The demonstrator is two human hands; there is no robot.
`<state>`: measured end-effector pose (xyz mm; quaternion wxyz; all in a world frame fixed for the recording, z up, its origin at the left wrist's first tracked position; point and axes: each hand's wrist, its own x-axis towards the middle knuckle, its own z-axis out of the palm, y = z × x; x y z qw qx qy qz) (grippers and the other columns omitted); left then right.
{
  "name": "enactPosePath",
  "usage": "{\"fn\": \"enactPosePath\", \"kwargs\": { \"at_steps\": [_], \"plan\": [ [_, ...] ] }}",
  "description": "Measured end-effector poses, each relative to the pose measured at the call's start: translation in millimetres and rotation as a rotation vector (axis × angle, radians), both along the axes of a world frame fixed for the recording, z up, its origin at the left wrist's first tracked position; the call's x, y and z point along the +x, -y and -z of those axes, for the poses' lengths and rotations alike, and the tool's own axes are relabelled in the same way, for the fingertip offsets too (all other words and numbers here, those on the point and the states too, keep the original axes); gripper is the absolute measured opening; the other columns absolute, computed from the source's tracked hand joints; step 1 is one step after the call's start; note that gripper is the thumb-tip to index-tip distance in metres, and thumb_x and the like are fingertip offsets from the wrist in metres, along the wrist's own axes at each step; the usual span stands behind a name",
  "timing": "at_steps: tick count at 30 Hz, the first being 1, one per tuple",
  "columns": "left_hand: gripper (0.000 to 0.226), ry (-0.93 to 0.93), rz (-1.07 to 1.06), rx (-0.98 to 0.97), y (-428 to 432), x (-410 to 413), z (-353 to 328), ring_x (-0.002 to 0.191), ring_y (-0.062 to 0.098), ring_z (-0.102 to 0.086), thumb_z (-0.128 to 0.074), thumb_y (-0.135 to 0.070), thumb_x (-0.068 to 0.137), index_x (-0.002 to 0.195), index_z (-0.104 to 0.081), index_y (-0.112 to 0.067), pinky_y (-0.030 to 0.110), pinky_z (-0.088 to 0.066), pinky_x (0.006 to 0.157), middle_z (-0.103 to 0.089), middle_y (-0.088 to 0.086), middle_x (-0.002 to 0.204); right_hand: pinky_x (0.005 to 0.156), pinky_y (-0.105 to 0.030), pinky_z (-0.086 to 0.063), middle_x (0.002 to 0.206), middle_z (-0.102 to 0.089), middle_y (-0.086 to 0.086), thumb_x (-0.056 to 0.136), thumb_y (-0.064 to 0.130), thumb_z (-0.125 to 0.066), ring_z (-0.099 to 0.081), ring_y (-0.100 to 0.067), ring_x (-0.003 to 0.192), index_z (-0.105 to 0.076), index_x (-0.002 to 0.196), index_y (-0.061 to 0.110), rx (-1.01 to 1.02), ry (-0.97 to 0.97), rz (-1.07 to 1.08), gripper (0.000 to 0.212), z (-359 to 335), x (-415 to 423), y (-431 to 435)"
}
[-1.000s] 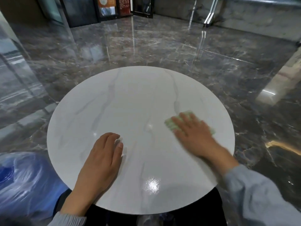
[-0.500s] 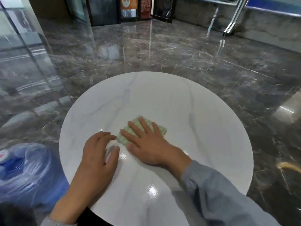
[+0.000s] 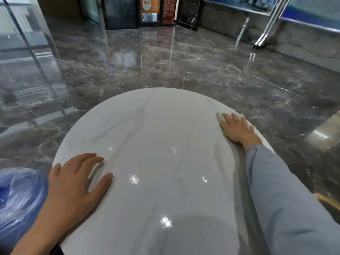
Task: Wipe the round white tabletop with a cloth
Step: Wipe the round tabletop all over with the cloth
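The round white tabletop (image 3: 150, 126) with faint grey veins fills the lower middle of the head view. My right hand (image 3: 236, 128) lies flat with straight fingers on a pale green cloth (image 3: 219, 116) at the table's far right edge; most of the cloth is hidden under the hand. My left hand (image 3: 75, 179) rests palm down near the left edge, fingers spread and straight, holding nothing.
Glossy dark marble floor (image 3: 165, 67) surrounds the table. A blue water bottle in clear plastic (image 3: 16, 197) stands low at the left. Glass panels (image 3: 27, 43) rise at the left, and display stands (image 3: 154, 11) at the back.
My right hand has swept the cloth from the table's middle, beside my left hand, out to the far right edge. My left hand stays near the left edge, fingers now spread wider.
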<state>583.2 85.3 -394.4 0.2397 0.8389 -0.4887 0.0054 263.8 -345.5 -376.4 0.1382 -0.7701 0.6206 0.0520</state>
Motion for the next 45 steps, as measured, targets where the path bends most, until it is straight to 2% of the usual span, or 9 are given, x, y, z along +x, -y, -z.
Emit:
{"fn": "enactPosePath", "kwargs": {
  "at_steps": [5, 12, 14, 17, 21, 26, 30, 37, 45],
  "plan": [
    [0.051, -0.044, -0.062, -0.131, -1.4, 2.2, 1.0, 0.126, 0.031, -0.06, -0.048, -0.064, 0.09, 0.121, -0.068, -0.029, 0.065, -0.041, 0.106, -0.067, -0.003, 0.13, 0.121, -0.065, 0.009, 0.172, 0.011, 0.015, 0.102, 0.062, -0.014, 0.016, -0.028, 0.157, -0.001, 0.16, 0.053, 0.017, 0.029, -0.127, 0.061, -3.3, 74.4, -10.5],
    [0.054, -0.103, -0.101, -0.251, -5.0, 0.0, 4.1, 0.129, 0.034, -0.056, -0.044, -0.057, 0.097, 0.133, -0.06, -0.02, 0.062, -0.04, 0.11, -0.062, 0.003, 0.136, 0.116, -0.055, 0.021, 0.172, 0.009, 0.016, 0.101, 0.066, -0.014, 0.022, -0.021, 0.156, -0.002, 0.157, 0.056, -0.013, 0.108, -1.093, 0.058, 21.1, 222.5, -216.7],
    [0.053, -0.106, -0.114, -0.266, -5.8, -1.2, 5.1, 0.129, 0.034, -0.056, -0.043, -0.055, 0.097, 0.135, -0.058, -0.02, 0.061, -0.039, 0.109, -0.061, 0.003, 0.136, 0.115, -0.051, 0.023, 0.172, 0.005, 0.017, 0.1, 0.067, -0.015, 0.021, -0.018, 0.156, -0.005, 0.157, 0.057, -0.029, 0.117, -1.221, 0.059, 27.1, 232.3, -250.7],
    [0.056, -0.072, -0.13, -0.207, -5.4, -1.5, 5.4, 0.13, 0.031, -0.053, -0.041, -0.059, 0.097, 0.135, -0.058, -0.022, 0.06, -0.037, 0.111, -0.06, 0.001, 0.138, 0.12, -0.05, 0.014, 0.171, 0.003, 0.02, 0.103, 0.067, -0.021, 0.015, -0.014, 0.157, -0.01, 0.158, 0.056, -0.019, 0.133, -1.131, 0.057, 16.4, 236.6, -223.7],
    [0.055, -0.007, -0.138, -0.1, -3.7, -1.9, 4.7, 0.135, 0.027, -0.05, -0.043, -0.065, 0.095, 0.133, -0.059, -0.029, 0.066, -0.036, 0.112, -0.056, -0.004, 0.142, 0.124, -0.059, -0.002, 0.173, 0.003, 0.013, 0.107, 0.06, -0.022, 0.008, -0.022, 0.159, -0.009, 0.162, 0.049, -0.044, 0.071, -0.683, 0.057, -2.2, 209.2, -116.0],
    [0.06, -0.052, -0.169, -0.045, -2.4, 0.0, 2.8, 0.141, 0.028, -0.045, -0.042, -0.072, 0.091, 0.133, -0.058, -0.031, 0.063, -0.036, 0.114, -0.052, -0.002, 0.147, 0.123, -0.061, 0.001, 0.172, 0.006, 0.016, 0.1, 0.067, -0.015, 0.009, -0.025, 0.159, -0.006, 0.16, 0.052, -0.009, 0.018, -0.208, 0.063, -2.7, 104.5, -1.6],
    [0.06, -0.042, -0.152, -0.012, -2.4, -4.7, 0.8, 0.142, 0.026, -0.043, -0.042, -0.073, 0.091, 0.133, -0.056, -0.032, 0.06, -0.035, 0.114, -0.049, -0.004, 0.149, 0.122, -0.064, 0.0, 0.173, 0.002, 0.013, 0.098, 0.067, -0.016, 0.008, -0.029, 0.158, -0.007, 0.16, 0.05, -0.01, 0.007, -0.052, 0.065, -5.2, 60.4, 39.8],
    [0.058, -0.025, -0.135, 0.037, -2.5, -10.4, -2.3, 0.14, 0.023, -0.044, -0.041, -0.073, 0.091, 0.131, -0.057, -0.035, 0.06, -0.036, 0.11, -0.05, -0.007, 0.148, 0.121, -0.065, 0.006, 0.172, 0.009, 0.013, 0.1, 0.064, -0.013, 0.014, -0.032, 0.158, -0.002, 0.161, 0.049, 0.03, 0.005, -0.169, 0.064, -10.5, 146.2, 52.2],
    [0.057, -0.051, -0.148, 0.027, -3.5, -9.1, -4.0, 0.136, 0.019, -0.046, -0.041, -0.07, 0.092, 0.13, -0.06, -0.033, 0.057, -0.035, 0.114, -0.053, -0.007, 0.144, 0.12, -0.063, 0.012, 0.172, 0.009, 0.013, 0.101, 0.063, -0.016, 0.017, -0.029, 0.157, -0.004, 0.16, 0.053, 0.036, 0.04, -0.958, 0.061, 2.9, 355.7, -126.2]
  ]
}}
